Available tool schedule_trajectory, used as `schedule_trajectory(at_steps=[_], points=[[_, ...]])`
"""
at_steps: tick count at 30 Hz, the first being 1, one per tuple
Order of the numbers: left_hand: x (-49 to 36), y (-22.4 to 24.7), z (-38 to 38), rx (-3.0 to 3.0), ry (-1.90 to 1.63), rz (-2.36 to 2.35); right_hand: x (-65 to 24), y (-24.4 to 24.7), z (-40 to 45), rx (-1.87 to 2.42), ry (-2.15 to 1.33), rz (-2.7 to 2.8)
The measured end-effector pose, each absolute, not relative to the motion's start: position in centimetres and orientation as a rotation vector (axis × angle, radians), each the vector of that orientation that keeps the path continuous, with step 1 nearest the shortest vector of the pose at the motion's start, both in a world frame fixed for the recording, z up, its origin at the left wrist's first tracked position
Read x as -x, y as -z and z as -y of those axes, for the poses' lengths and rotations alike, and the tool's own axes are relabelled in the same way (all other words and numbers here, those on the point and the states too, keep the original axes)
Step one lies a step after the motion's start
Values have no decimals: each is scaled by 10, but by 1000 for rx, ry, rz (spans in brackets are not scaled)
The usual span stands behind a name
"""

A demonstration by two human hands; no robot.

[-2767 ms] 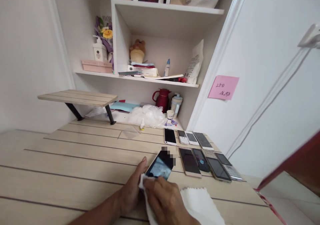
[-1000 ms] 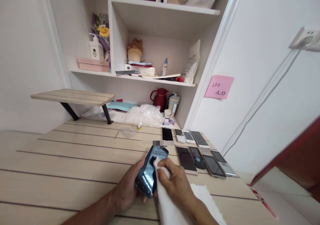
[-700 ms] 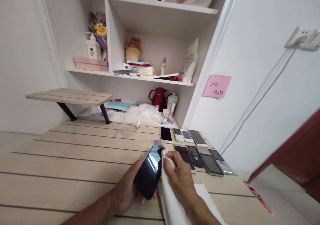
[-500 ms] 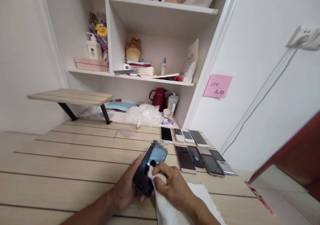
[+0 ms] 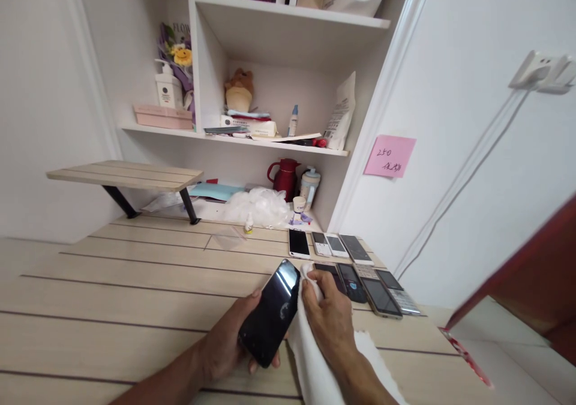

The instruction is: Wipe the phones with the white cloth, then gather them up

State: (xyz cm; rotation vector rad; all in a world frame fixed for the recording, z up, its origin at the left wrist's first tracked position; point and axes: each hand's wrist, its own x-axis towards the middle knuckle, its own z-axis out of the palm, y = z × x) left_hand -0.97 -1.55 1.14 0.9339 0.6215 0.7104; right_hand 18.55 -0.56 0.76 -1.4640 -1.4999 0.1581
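While the left hand (image 5: 220,351) cradles a black smartphone (image 5: 270,314) at bottom centre, fingers curled beneath it, the right hand (image 5: 330,321) grips a white cloth (image 5: 310,357) in closed fingers just beside the phone's edge; more phones (image 5: 351,282) lie in rows toward the right on the pale wooden table (image 5: 135,279).

One left hand (image 5: 220,339) holds one phone (image 5: 270,315), and one right hand (image 5: 330,321) holds one cloth (image 5: 310,357). Ten more phones (image 5: 299,243) lie on the table (image 5: 135,285), two with keypads (image 5: 404,302). There is one red flask (image 5: 284,177).
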Motion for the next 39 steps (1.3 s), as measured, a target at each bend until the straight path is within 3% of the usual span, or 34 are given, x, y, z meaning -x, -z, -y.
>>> schedule_trajectory(at_steps=[14, 23, 31, 36, 39], points=[[6, -3, 19, -1347, -683, -686, -175, -4, 17, 1104, -103, 1673], [4, -3, 20, -1346, -694, -694, -172, -1, 18, 1272, -231, 1347], [6, -4, 20, -1356, -722, -716, -170, 5, 21, 1040, -81, 1782], [4, 1, 20, -1285, -734, -699, -175, -1, 15, 1216, 36, 1519], [4, 2, 19, -1190, -756, -691, -172, -3, 18, 1194, -77, 1604]])
